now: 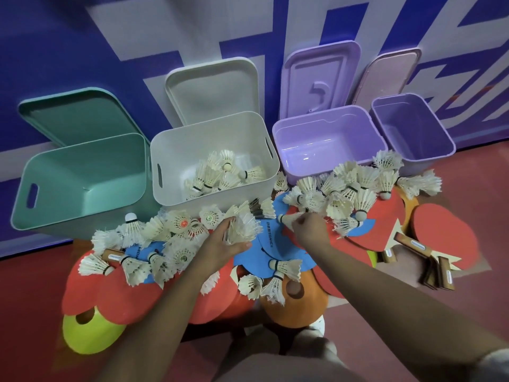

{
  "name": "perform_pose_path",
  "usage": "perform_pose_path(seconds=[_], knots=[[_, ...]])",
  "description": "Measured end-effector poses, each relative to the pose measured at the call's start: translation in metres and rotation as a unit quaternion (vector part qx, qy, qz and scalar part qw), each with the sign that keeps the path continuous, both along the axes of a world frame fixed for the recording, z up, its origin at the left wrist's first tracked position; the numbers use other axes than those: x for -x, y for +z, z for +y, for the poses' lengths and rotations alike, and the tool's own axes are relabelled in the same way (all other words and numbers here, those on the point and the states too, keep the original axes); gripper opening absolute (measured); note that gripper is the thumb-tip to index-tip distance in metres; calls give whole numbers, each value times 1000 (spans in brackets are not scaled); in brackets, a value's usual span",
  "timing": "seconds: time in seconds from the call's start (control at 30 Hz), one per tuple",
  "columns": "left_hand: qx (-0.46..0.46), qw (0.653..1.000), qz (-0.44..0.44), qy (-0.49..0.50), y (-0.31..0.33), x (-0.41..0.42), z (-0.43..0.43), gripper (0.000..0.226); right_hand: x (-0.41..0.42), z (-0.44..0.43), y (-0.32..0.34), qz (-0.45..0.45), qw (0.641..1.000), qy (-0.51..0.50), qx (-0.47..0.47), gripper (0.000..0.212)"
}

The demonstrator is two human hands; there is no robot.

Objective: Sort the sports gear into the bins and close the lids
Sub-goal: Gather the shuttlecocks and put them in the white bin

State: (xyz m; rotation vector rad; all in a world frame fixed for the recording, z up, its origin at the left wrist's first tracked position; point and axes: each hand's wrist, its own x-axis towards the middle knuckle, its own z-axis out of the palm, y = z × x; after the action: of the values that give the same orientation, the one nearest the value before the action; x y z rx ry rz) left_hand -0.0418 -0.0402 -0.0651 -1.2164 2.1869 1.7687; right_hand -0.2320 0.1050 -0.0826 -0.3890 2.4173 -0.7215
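Four open bins stand along the wall: a teal bin (82, 172), a white bin (170, 150) with several shuttlecocks (217, 175) inside, a wide purple bin (325, 133) and a smaller purple bin (413, 128). In front lies a heap of white feather shuttlecocks (344, 194), red table-tennis paddles (440, 230), blue paddles (264, 244) and flat cones. My left hand (220, 244) grips a bunch of shuttlecocks (243, 228). My right hand (311, 230) pinches one shuttlecock (289, 219) on the heap.
Lids lean on the blue-and-white wall behind each bin: teal (68, 114), white (212, 89), purple (316, 75), pinkish (391, 73). A yellow cone (91, 334) and an orange cone (294, 301) lie near me on the red floor.
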Motion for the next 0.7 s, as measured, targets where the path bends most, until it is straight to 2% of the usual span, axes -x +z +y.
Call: perform_pose_path(seconds=[0.13, 0.3, 0.4, 0.53, 0.6, 0.7], knots=[[10, 1000, 12, -18, 5, 3, -8, 66, 0, -3, 30, 75, 993, 65, 63, 32], [28, 999, 25, -30, 12, 1, -21, 64, -3, -23, 82, 137, 971, 147, 126, 31], [24, 999, 32, -31, 18, -4, -30, 61, -8, -34, 102, 106, 959, 201, 171, 19], [18, 998, 62, -22, 33, -12, -41, 78, -21, -57, 113, 52, 938, 292, 182, 15], [26, 997, 74, -25, 44, -12, -45, 70, -29, -68, 117, -3, 935, 298, 193, 14], [57, 993, 98, -21, 63, -14, -56, 52, -36, -88, 120, -72, 941, 235, 234, 16]])
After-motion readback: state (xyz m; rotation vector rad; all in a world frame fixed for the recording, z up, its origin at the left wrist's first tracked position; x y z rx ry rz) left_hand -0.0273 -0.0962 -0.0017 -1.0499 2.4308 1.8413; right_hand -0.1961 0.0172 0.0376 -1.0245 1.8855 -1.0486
